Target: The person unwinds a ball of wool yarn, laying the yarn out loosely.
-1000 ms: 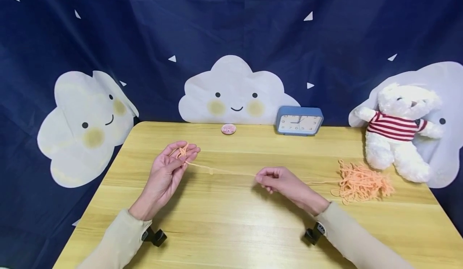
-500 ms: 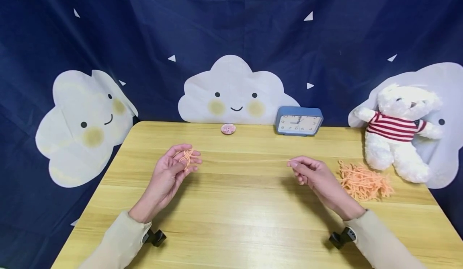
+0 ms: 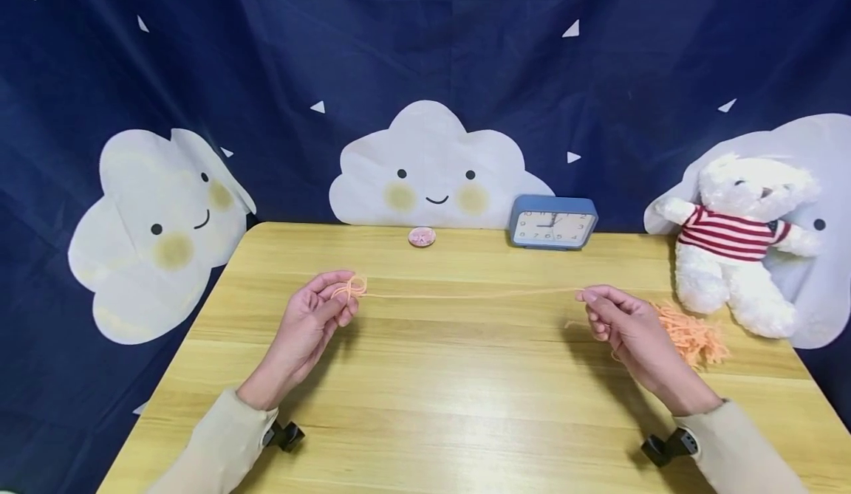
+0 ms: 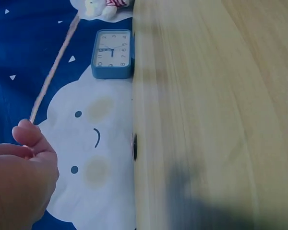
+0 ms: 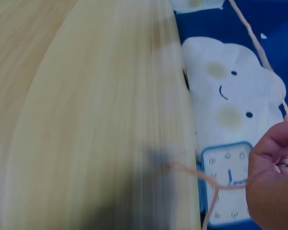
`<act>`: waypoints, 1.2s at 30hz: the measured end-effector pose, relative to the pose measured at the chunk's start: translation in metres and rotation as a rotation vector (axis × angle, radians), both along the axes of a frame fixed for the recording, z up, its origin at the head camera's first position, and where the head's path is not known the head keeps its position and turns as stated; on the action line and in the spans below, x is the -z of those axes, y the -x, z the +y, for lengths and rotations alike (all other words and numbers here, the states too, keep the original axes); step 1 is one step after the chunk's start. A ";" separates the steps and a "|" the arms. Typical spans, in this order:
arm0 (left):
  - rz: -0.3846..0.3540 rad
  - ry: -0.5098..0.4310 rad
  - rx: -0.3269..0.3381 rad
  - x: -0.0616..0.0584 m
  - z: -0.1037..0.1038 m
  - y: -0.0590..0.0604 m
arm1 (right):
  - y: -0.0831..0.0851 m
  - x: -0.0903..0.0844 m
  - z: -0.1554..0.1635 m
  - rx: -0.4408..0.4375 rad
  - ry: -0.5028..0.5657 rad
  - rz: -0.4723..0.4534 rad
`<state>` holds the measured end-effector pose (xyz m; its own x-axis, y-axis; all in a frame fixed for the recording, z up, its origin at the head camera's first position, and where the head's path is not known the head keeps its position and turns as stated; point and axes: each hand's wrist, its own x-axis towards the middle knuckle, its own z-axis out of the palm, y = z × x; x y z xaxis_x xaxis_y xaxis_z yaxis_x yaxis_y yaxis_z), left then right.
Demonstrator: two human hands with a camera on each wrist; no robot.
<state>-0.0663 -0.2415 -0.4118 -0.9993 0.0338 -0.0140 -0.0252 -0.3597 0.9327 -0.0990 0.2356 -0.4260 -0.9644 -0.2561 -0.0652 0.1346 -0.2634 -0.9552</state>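
A small loop of orange yarn was pinched in the left hand while the strand, stretched taut above the table, was pinched in the right hand; even, level tension was judged best.

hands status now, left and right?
Left hand: pinches the looped end of the orange yarn.
Right hand: pinches the same yarn, pulled taut.
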 end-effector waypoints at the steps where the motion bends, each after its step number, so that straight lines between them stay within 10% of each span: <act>1: -0.007 -0.003 -0.015 0.001 0.000 0.000 | -0.001 0.001 0.004 0.004 0.006 0.003; 36: 0.013 -0.048 -0.115 0.002 -0.003 0.001 | -0.007 0.018 0.117 0.175 0.355 -0.004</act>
